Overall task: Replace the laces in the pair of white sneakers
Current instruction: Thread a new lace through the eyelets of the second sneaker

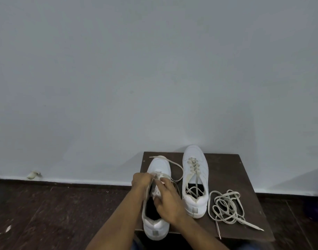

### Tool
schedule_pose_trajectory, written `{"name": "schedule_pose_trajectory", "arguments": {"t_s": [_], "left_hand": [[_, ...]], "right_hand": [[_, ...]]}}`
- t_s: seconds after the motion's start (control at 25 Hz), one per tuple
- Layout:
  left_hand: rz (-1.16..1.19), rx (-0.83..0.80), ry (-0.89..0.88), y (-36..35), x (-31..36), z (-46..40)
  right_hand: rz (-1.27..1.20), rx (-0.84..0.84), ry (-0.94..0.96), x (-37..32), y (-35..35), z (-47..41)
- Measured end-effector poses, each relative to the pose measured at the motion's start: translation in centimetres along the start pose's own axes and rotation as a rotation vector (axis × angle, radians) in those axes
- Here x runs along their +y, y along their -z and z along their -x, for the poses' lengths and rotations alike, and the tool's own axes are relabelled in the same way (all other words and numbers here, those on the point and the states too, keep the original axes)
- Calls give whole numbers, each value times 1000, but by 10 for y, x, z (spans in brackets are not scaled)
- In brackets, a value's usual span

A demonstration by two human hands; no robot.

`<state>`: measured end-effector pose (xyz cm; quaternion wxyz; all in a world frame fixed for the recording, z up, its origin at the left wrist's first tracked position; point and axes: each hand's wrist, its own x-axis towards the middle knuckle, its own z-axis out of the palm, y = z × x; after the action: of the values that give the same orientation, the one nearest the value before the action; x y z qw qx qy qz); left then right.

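At lower centre, my left hand (141,180) and right hand (168,199) pinch the cream flat lace (172,164) over the nearer white leather sneaker (155,226) on the dark wooden stool (232,177).

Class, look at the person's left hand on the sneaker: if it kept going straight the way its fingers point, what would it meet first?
Most likely the left sneaker's tongue and lace, already at the left hand's fingertips; depth is uncertain.
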<state>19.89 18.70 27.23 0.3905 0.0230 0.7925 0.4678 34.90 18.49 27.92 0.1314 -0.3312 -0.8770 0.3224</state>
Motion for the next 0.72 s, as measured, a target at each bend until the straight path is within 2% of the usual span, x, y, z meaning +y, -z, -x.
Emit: {"name": "schedule_pose_trajectory", "arguments": {"t_s": [0.08,0.2,0.32,0.4,0.48,0.6,0.64,0.72], "left_hand": [[98,-33,68,-2,-4,-3],[61,-52,75,-5,-13,-5],[-100,-5,-22,-5,-15,1],[-46,57,-119,4,-3,14],[261,76,-155,19,23,29],[1002,-102,-69,48,83,50],[1161,-163,-68,62,110,59],[1309,-256,-211,96,162,71]], "right_hand": [[160,145,167,1,-10,18],[226,130,379,6,-25,37],[359,84,383,15,-30,48],[432,6,362,10,-30,47],[440,-55,300,6,-31,46],[401,-132,234,-4,-20,44],[360,-150,235,-7,-16,44],[318,-198,224,-8,-13,44]]}}
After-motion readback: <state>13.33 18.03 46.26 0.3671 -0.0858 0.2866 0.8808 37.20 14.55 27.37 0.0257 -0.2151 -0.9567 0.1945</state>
